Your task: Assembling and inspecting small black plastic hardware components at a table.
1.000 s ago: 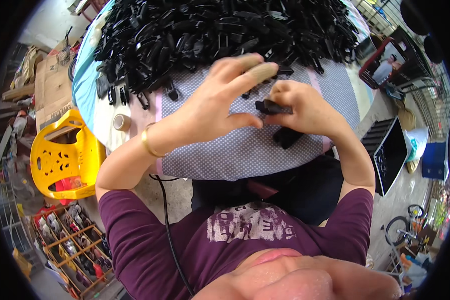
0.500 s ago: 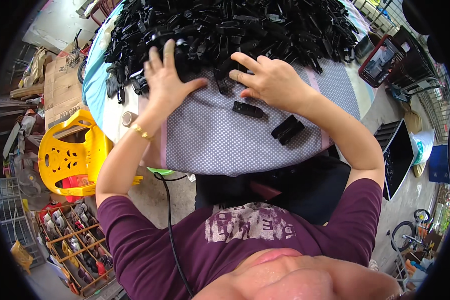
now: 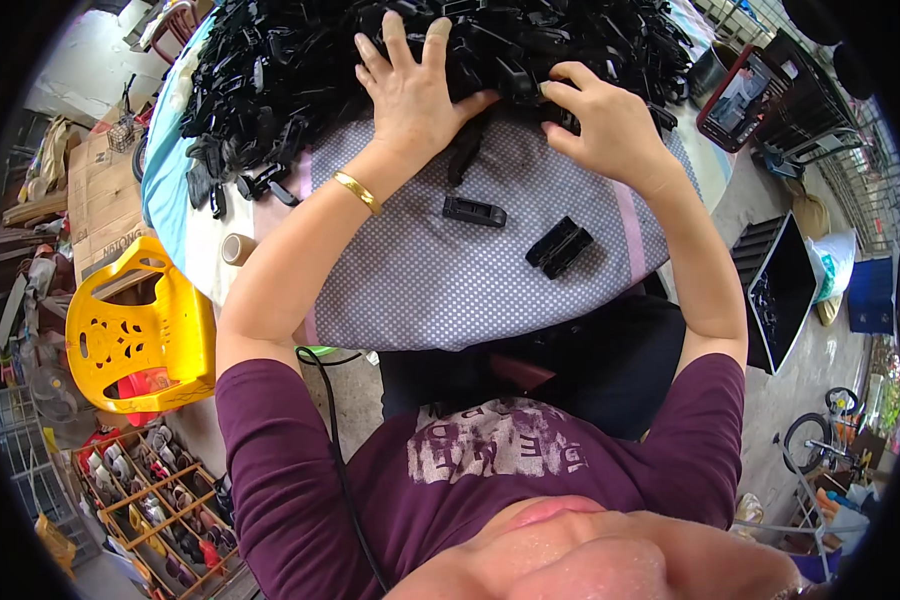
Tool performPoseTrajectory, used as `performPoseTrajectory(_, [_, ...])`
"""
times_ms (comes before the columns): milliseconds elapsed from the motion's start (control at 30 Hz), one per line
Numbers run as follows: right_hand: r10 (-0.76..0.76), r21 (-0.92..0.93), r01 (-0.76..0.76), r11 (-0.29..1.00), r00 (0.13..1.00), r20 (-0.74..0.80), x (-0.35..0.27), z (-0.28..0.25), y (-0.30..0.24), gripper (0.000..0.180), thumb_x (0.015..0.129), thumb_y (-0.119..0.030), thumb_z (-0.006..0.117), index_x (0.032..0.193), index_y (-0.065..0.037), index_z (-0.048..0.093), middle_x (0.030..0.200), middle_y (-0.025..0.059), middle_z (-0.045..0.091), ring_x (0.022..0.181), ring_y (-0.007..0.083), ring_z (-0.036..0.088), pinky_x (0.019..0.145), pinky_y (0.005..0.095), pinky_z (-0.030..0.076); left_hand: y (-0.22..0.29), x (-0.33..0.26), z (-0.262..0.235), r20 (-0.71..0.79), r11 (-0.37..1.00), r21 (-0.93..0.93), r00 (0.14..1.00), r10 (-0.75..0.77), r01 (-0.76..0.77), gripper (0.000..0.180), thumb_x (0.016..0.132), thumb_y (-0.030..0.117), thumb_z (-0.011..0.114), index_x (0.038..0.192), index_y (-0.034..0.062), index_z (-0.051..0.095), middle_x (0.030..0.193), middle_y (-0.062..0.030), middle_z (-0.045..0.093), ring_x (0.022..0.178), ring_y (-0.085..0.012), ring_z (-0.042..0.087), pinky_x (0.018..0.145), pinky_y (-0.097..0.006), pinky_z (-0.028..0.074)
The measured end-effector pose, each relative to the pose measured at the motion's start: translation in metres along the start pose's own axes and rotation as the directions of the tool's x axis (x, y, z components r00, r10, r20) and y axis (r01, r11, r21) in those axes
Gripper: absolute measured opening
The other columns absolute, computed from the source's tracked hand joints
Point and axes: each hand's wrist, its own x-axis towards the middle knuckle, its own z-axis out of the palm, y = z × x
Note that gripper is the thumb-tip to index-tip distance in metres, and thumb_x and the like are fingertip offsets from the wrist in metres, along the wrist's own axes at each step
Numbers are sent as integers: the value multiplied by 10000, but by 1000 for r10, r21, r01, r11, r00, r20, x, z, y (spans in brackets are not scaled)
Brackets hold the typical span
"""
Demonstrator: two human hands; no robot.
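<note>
Black plastic pieces point(image 3: 300, 70) lie in a big heap at the far side of the desk point(image 3: 420, 290), up at twelve o'clock in the view. The left hand point(image 3: 415, 85) lies flat on the near edge of the heap, its fingers spread wide and gripping nothing. A gold bracelet point(image 3: 357, 191) sits on that wrist. The right hand point(image 3: 610, 125) is at one o'clock, just beside the left one but not touching it. Its fingers are curled into the edge of the heap and touch the black pieces there; I cannot tell if they hold one tight. The desk is covered with a grey dotted cloth point(image 3: 470, 300). On the cloth, near the middle, lies one long black piece point(image 3: 474, 211) all by itself. At three o'clock from it, close by, lie two black pieces point(image 3: 560, 246) side by side. A small roll of tape point(image 3: 237, 248) sits near the desk edge at nine o'clock. A yellow plastic chair point(image 3: 135, 335) stands on the floor at eight o'clock. A dark crate point(image 3: 782, 290) sits at three o'clock, well apart from the hands.
</note>
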Motion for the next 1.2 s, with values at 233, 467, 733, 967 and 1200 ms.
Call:
performPoseTrajectory(233, [-162, -30, 159, 987, 980, -119, 5, -17, -37, 229, 722, -113, 657, 944, -81, 614, 894, 38, 609, 755, 235, 623, 641, 320, 506, -30, 16, 2, 140, 979, -101, 972, 189, -176, 771, 719, 547, 653, 1360, 253, 343, 1449, -210, 170, 1302, -490, 152, 1028, -596, 209])
performPoseTrajectory(467, [-463, 92, 463, 881, 886, -28, 11, 28, -58, 264, 706, -48, 577, 965, -77, 623, 889, 57, 568, 751, 214, 585, 633, 298, 505, -17, 7, -26, 14, 958, 172, 973, 231, -230, 671, 651, 470, 722, 1255, 266, 512, 1393, -131, 320, 1263, -421, 275, 1030, -549, 223])
performPoseTrajectory(733, [-156, 341, 198, 919, 977, -148, -9, 2, -27, 248, 672, 36, 552, 884, -52, 647, 790, 77, 558, 655, 219, 586, 572, 300, 478, -13, 10, -28, -27, 927, -88, 931, 363, -364, 469, 665, 287, 718, 1052, 71, 567, 837, -81, 545, 719, -250, 591, 610, -324, 495])
performPoseTrajectory(967, [-215, 432, 132, 892, 965, 149, -23, -11, -27, 328, 672, -1, 518, 991, -28, 595, 850, 117, 591, 771, 277, 579, 674, 353, 477, -7, 6, -33, 43, 942, -92, 944, 326, -322, 314, 769, 188, 661, 1030, 38, 574, 828, -100, 540, 772, -264, 573, 653, -340, 490])
performPoseTrajectory(1200, [198, 683, -194, 704, 977, 73, -18, -19, -24, 190, 814, -48, 593, 988, -4, 531, 839, 64, 608, 761, 115, 590, 691, 244, 474, 14, 2, -54, 151, 762, -643, 964, 219, -72, 302, 831, 123, 605, 1124, 52, 591, 859, -46, 477, 763, -129, 474, 714, -228, 405])
